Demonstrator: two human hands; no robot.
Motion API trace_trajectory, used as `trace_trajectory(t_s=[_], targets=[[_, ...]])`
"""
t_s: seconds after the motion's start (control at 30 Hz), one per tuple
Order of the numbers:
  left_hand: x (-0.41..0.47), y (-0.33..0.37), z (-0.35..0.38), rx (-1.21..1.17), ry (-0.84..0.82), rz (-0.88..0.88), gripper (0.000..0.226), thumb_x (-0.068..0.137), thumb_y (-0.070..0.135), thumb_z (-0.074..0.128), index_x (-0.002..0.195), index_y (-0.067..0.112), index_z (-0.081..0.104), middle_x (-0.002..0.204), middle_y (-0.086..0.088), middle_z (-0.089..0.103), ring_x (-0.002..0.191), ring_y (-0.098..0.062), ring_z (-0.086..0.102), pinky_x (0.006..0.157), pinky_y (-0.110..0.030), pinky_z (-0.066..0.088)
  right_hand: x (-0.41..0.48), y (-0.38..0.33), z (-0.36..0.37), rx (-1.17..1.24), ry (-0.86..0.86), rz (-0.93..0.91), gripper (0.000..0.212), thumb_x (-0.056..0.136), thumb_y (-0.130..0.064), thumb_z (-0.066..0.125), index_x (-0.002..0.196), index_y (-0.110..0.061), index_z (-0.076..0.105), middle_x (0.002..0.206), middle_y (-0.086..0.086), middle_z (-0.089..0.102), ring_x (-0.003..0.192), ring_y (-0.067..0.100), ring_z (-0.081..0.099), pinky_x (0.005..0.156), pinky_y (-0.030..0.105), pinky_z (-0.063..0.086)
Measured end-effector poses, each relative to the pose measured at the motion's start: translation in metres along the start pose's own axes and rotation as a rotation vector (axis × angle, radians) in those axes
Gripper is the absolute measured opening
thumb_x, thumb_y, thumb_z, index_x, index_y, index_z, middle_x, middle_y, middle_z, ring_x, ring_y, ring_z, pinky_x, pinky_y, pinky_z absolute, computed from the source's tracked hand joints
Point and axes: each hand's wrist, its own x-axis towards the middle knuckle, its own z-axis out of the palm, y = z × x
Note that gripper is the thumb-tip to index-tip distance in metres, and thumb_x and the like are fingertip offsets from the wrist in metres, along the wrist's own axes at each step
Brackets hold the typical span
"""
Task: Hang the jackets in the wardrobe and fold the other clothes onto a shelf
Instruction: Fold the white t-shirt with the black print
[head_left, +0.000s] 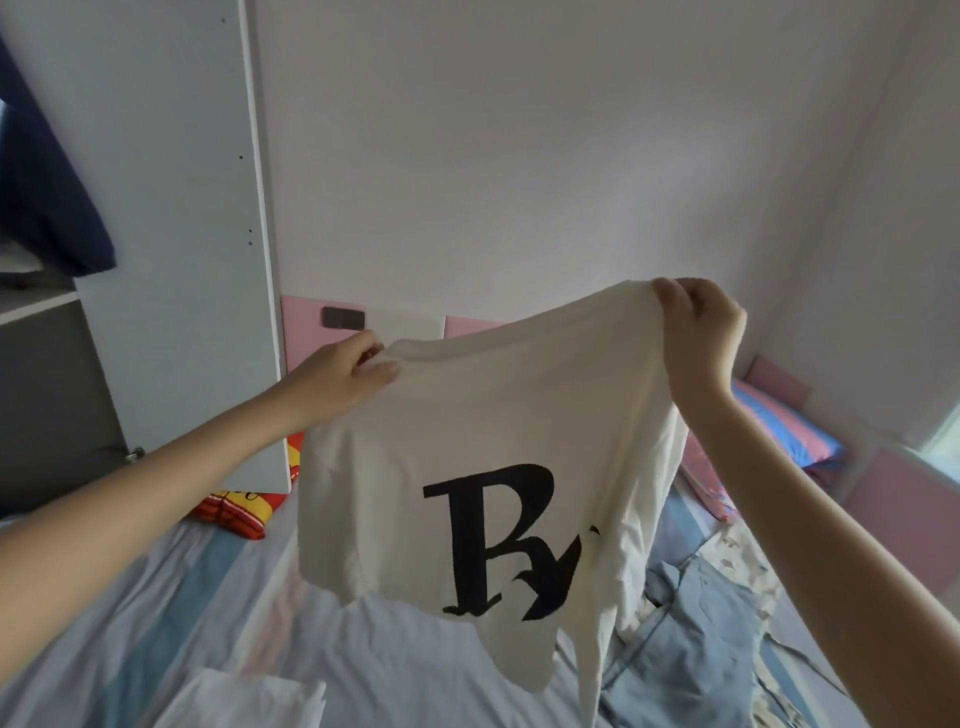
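White T-shirt (467, 426) with the big black letter print is up in the air over the bed (156, 597), hanging clear of the sheet. It's held by its top edge, one corner per hand. The left hand (343, 371) pinches the left shoulder between thumb and fingers. The right hand (698, 325) sits a bit higher with its fingers curled over the other shoulder, so the top edge slopes and the right side bunches up and droops lower. My guess is it's held spread like this to shake it flat and find the seams before laying it down to fold. It's no jacket, so it should be headed for the shelf pile.

Just beside it on the right, a light blue garment (691, 654) lies crumpled on the sheet, looks unfolded. Down at the bottom left is something white and flat (239, 696), maybe a piece already folded, but it's blurry so I can't swear to it.

Further out, the wardrobe (171, 208) stands open on the left with a navy garment (47, 197) hanging inside above a shelf (36, 306). A red and yellow cushion (241, 512) sits by its foot, and a striped pillow (779, 431) lies in the far right corner.
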Motion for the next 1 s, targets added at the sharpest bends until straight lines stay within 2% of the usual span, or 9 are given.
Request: trace_trajectory(t_s=[0.1, 0.2, 0.27, 0.4, 0.53, 0.6, 0.7, 0.87, 1.0], targets=[[-0.003, 0.008, -0.010, 0.016, -0.161, 0.034, 0.031, 0.076, 0.037, 0.074, 0.093, 0.023, 0.053, 0.089, 0.003, 0.059, 0.077, -0.014, 0.057, 0.066, -0.022, 0.045, 0.006, 0.004, 0.003, 0.160, 0.099, 0.109, 0.020, 0.090, -0.018, 0.059, 0.088, 0.000, 0.068, 0.065, -0.007, 0.055, 0.050, -0.009, 0.047, 0.055, 0.008, 0.035], [-0.012, 0.001, -0.009, 0.125, -0.281, 0.009, 0.031, 0.074, 0.016, 0.077, 0.085, 0.030, 0.051, 0.087, 0.004, 0.060, 0.079, -0.014, 0.058, 0.060, -0.016, 0.041, 0.003, 0.012, 0.001, 0.023, -0.002, 0.044, 0.019, 0.090, -0.019, 0.059, 0.092, -0.002, 0.066, 0.074, -0.002, 0.059, 0.062, 0.002, 0.050, 0.059, 0.008, 0.035], [-0.013, -0.005, -0.012, 0.155, -0.163, -0.004, 0.030, 0.073, 0.010, 0.077, 0.076, 0.028, 0.053, 0.078, 0.005, 0.059, 0.071, -0.013, 0.056, 0.056, -0.020, 0.038, 0.004, 0.016, -0.004, -0.039, 0.012, 0.031, 0.016, 0.089, -0.021, 0.061, 0.092, -0.005, 0.063, 0.070, -0.008, 0.053, 0.067, 0.009, 0.048, 0.059, 0.013, 0.034], [-0.002, -0.009, -0.017, 0.186, 0.338, 0.038, 0.028, 0.074, 0.009, 0.076, 0.064, 0.011, 0.051, 0.063, 0.002, 0.051, 0.059, -0.015, 0.047, 0.055, -0.023, 0.032, 0.004, 0.021, -0.004, 0.087, 0.117, 0.032, 0.013, 0.088, -0.019, 0.064, 0.089, -0.006, 0.062, 0.066, -0.008, 0.050, 0.056, -0.005, 0.047, 0.057, 0.008, 0.034], [0.004, -0.008, -0.004, 0.305, 0.129, 0.067, 0.031, 0.074, 0.004, 0.072, 0.057, 0.016, 0.048, 0.059, 0.003, 0.050, 0.061, -0.019, 0.049, 0.052, -0.023, 0.029, -0.011, 0.042, 0.001, -0.522, -0.735, -0.048, 0.019, 0.080, -0.022, 0.075, 0.089, -0.008, 0.066, 0.076, 0.003, 0.054, 0.074, 0.014, 0.048, 0.055, 0.023, 0.031], [0.011, -0.008, -0.008, 0.294, 0.222, 0.070, 0.025, 0.071, -0.005, 0.065, 0.059, 0.011, 0.050, 0.060, 0.001, 0.049, 0.064, -0.025, 0.049, 0.054, -0.023, 0.030, -0.010, 0.053, -0.004, -0.763, -0.964, -0.067, 0.017, 0.080, -0.020, 0.072, 0.071, -0.011, 0.061, 0.066, 0.001, 0.050, 0.072, 0.018, 0.046, 0.052, 0.025, 0.031], [0.017, -0.010, -0.019, 0.261, 0.437, 0.094, 0.014, 0.071, -0.007, 0.061, 0.064, 0.002, 0.052, 0.067, -0.003, 0.052, 0.065, -0.025, 0.048, 0.057, -0.030, 0.036, 0.002, 0.060, -0.020, -0.555, -0.741, 0.015, 0.013, 0.083, -0.014, 0.069, 0.073, -0.008, 0.065, 0.067, 0.006, 0.054, 0.070, 0.020, 0.048, 0.056, 0.026, 0.035], [0.018, -0.023, -0.023, 0.255, 0.408, 0.124, 0.034, 0.072, -0.014, 0.054, 0.057, 0.015, 0.045, 0.064, 0.001, 0.046, 0.065, -0.021, 0.048, 0.058, -0.026, 0.030, 0.004, 0.086, -0.037, -0.713, -0.570, -0.031, 0.019, 0.087, -0.009, 0.062, 0.103, -0.003, 0.071, 0.105, 0.016, 0.067, 0.097, 0.033, 0.061, 0.079, 0.036, 0.046], [0.036, -0.013, -0.031, 0.223, 0.600, 0.182, 0.023, 0.071, -0.016, 0.050, 0.069, 0.007, 0.052, 0.077, -0.007, 0.048, 0.071, -0.023, 0.046, 0.064, -0.028, 0.030, -0.006, 0.074, -0.030, -0.399, -0.147, 0.068, 0.025, 0.089, -0.021, 0.059, 0.090, 0.001, 0.070, 0.081, 0.019, 0.064, 0.077, 0.033, 0.056, 0.062, 0.031, 0.032]])
